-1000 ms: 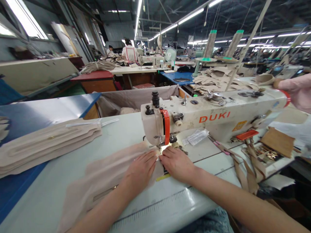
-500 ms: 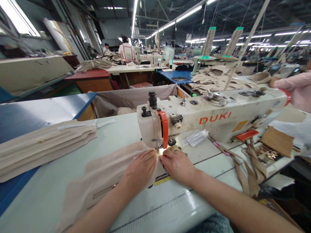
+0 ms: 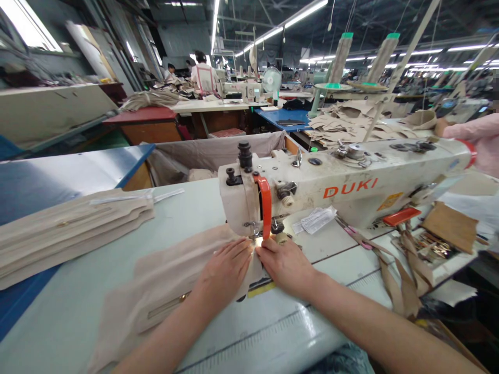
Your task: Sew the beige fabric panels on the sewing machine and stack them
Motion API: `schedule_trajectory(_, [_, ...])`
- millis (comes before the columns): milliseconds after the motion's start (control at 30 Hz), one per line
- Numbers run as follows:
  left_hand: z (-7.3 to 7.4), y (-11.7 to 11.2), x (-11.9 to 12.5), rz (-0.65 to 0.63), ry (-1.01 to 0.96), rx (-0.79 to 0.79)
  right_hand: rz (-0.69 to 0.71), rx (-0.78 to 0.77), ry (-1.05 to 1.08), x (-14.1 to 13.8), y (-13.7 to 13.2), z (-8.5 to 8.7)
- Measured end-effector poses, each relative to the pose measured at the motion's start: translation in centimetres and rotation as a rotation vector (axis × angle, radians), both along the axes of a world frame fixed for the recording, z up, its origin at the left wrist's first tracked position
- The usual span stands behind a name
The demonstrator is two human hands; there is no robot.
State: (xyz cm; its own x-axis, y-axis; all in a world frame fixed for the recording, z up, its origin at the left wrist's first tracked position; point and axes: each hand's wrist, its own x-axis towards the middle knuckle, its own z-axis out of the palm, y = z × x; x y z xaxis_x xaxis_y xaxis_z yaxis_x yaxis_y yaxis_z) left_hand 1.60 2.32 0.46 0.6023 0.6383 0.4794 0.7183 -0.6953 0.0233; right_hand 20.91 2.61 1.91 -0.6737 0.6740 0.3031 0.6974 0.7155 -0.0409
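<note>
My left hand (image 3: 225,271) lies flat on a beige fabric piece (image 3: 167,283) with a zipper, pressing it on the pale table (image 3: 78,311). My right hand (image 3: 286,263) rests palm down beside it, its fingertips on the fabric's edge just in front of the needle. Both hands meet under the head of the white DUKI sewing machine (image 3: 331,182), where a small lamp lights the presser foot (image 3: 257,235). The fabric trails back to the left toward me.
A stack of beige cut pieces (image 3: 70,228) lies at the left on a blue surface. Beige straps (image 3: 393,275) and a brown piece (image 3: 450,226) lie at the right. A cloth-lined bin (image 3: 210,153) stands behind the machine. Another person's sleeve (image 3: 477,140) shows far right.
Both hands have stayed flat at the needle, sliding slightly forward with the fabric. The view has shifted a little.
</note>
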Motion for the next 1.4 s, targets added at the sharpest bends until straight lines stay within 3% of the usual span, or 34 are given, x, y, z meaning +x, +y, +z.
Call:
schedule_trajectory(333, [0.8,-0.4,0.5,0.057,0.025,-0.018,-0.007,-0.018,0.0,0.2,-0.3,0.1])
schedule_trajectory(467, [1.2,-0.7,0.3,0.009,0.055,0.023,0.004,-0.028,0.014,0.3,-0.5,0.1])
schedule_trajectory(667, [0.7,-0.3,-0.1,-0.038,0.089,0.047,0.002,-0.025,0.013,0.3,-0.3,0.2])
schedule_trajectory(1033, [0.6,1.3,-0.3,0.062,0.12,-0.05,-0.017,0.027,0.06,0.5,-0.5,-0.3])
schedule_trajectory(1133, [0.3,0.0,-1.1,0.111,0.102,-0.098,0.017,0.075,0.144,0.8,-0.7,-0.5])
schedule_trajectory(1233, [0.4,-2.8,-2.4,0.145,0.1,-0.19,0.087,0.097,0.248,0.9,-0.9,-0.7])
schedule_trajectory(1333, [1.5,-6.0,-3.6,0.184,0.116,-0.232,0.157,0.092,0.296,0.9,-0.9,-0.8])
schedule_trajectory(1400, [2.6,-8.2,-4.3,0.293,0.095,-0.157,0.192,0.09,0.308,1.0,-1.0,-0.8])
